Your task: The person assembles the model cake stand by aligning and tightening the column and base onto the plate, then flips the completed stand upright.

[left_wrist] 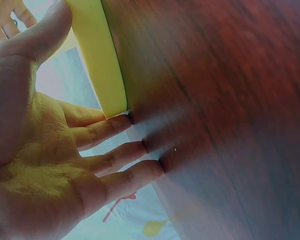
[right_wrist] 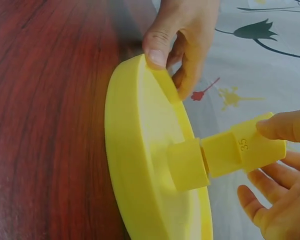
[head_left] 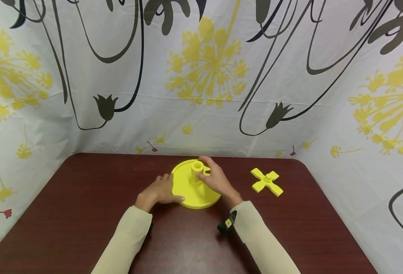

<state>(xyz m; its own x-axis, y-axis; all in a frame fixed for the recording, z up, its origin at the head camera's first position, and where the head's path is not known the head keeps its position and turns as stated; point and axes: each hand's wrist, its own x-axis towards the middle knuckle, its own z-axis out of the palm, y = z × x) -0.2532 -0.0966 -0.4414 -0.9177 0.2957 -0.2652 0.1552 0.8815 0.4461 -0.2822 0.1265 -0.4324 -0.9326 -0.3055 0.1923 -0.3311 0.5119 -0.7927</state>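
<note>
A round yellow base [head_left: 192, 198] with a raised rim lies on the table, and a short socket [right_wrist: 187, 165] stands up from its middle. My left hand [head_left: 160, 191] holds the base at its left edge, thumb on the rim [right_wrist: 140, 75] and fingers against the side, some tips touching the table. My right hand [head_left: 216, 178] pinches the top of a yellow stepped post [right_wrist: 245, 147] marked "35". The post's lower end meets the socket, slightly tilted, with a narrow gap showing. Part of the post's top is hidden by the thumb.
A yellow four-armed cross [head_left: 267, 180] with a round hub lies on the table to the right of the base. The dark red-brown table [head_left: 85, 213] ends at a patterned white cloth [head_left: 208, 125] hanging behind it.
</note>
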